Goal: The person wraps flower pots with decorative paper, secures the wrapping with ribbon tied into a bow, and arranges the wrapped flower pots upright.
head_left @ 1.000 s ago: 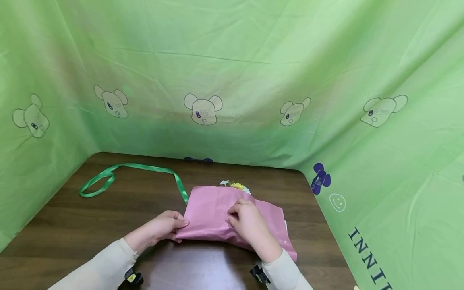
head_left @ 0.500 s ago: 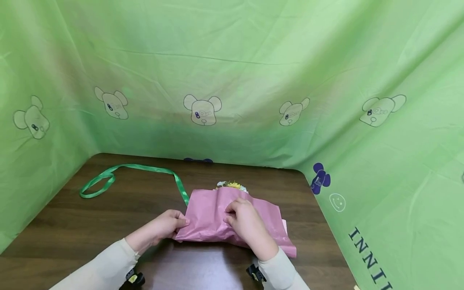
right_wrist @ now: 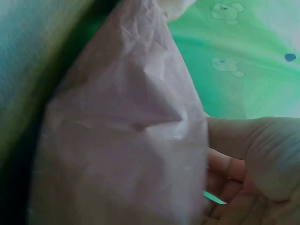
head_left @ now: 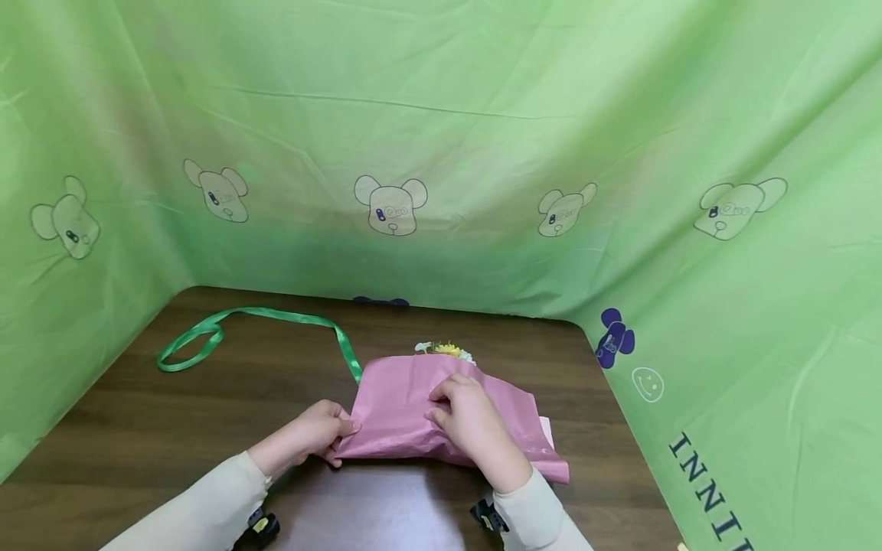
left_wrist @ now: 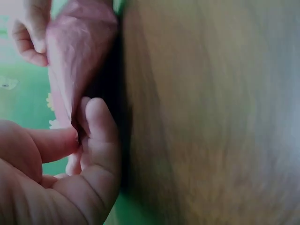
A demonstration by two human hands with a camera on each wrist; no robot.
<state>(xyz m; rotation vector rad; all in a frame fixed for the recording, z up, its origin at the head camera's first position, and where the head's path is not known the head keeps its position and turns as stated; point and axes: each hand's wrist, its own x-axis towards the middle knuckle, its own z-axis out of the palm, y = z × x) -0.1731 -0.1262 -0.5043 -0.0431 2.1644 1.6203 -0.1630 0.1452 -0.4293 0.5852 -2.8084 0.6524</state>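
We seem to be at the wrapping step: our left hand (head_left: pixel 318 430) pinches the left corner of the pink wrapping paper (head_left: pixel 389 405), which sits over the wooden table (head_left: pixel 138 417), flowers (head_left: pixel 448 350) showing past its far edge. Our right hand (head_left: pixel 474 425) bends at the paper's middle; whether it grips, we cannot tell. Next probably calls for a snug fold.

Flowers (head_left: pixel 448 350) largely hidden behind pink paper (head_left: pixel 389 405); green ribbon (head_left: pixel 276 312) lost from sight at the paper's edge. Right hand (head_left: pixel 472 425): fingers (right_wrist: pixel 227 166) partly concealed. Lettering (head_left: pixel 710 495) cut off below. Bench (left_wrist: pixel 215 140) blurred, left wrist view.
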